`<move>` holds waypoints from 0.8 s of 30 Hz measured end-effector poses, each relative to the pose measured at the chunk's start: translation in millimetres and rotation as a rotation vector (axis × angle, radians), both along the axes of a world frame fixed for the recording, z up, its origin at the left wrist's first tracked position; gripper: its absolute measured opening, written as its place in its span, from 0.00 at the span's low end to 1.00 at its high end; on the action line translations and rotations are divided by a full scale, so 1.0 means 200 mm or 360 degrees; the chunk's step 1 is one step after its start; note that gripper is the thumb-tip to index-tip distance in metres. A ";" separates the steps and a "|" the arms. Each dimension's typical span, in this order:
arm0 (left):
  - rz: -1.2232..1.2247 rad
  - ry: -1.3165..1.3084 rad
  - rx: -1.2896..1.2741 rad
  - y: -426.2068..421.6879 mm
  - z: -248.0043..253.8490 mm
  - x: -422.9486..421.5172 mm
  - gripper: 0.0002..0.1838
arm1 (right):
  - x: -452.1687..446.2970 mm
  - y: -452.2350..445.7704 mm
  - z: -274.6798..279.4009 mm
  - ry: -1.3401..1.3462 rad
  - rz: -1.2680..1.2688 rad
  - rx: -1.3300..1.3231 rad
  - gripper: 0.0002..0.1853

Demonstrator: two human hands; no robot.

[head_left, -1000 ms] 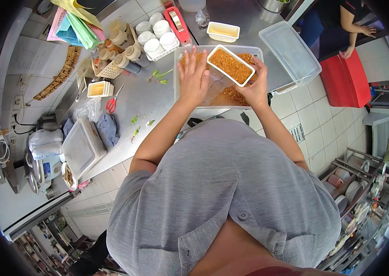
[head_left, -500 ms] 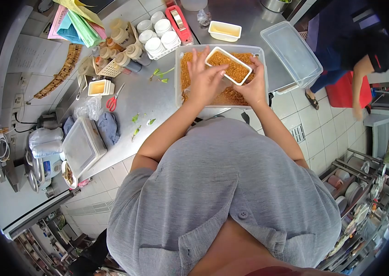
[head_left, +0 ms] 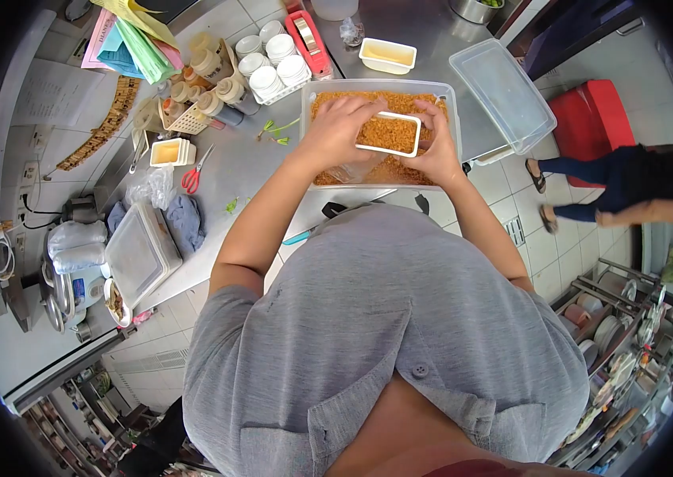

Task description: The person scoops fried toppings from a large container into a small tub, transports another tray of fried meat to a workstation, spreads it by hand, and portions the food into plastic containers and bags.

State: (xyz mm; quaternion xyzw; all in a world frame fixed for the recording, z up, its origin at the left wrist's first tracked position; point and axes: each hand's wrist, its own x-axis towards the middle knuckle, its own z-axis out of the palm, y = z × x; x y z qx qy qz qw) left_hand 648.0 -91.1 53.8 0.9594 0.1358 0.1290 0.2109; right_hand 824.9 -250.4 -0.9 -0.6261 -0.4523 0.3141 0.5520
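Both hands hold a small white rectangular tub [head_left: 418,135] full of orange-brown crumbs, above a large clear plastic bin [head_left: 376,83] of the same loose crumbs [head_left: 328,103]. My left hand [head_left: 340,131] wraps over the tub's left end, with its fingers along the far rim. My right hand [head_left: 437,155] grips the right end, fingers curled at the far corner and thumb side lower down. Something clear, partly hidden, lies in the crumbs beneath my left hand.
An empty tub [head_left: 388,57] stands behind the bin, with a clear lid [head_left: 503,95] at the right. Stacked white cups [head_left: 281,52], a red tape dispenser [head_left: 309,44], sauce bottles [head_left: 213,63] and red scissors [head_left: 192,181] are leftward. A person [head_left: 630,187] walks at the right.
The tub has turned nearly level with the bin and lowered slightly. My left hand has gone from hovering over it to gripping its left end. The person at right has moved nearer.
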 end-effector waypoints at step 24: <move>0.0938 -0.0167 -0.0155 0.00 -0.15 -0.26 0.42 | -0.06 0.14 -0.03 -0.1524 -0.0047 -0.0121 0.27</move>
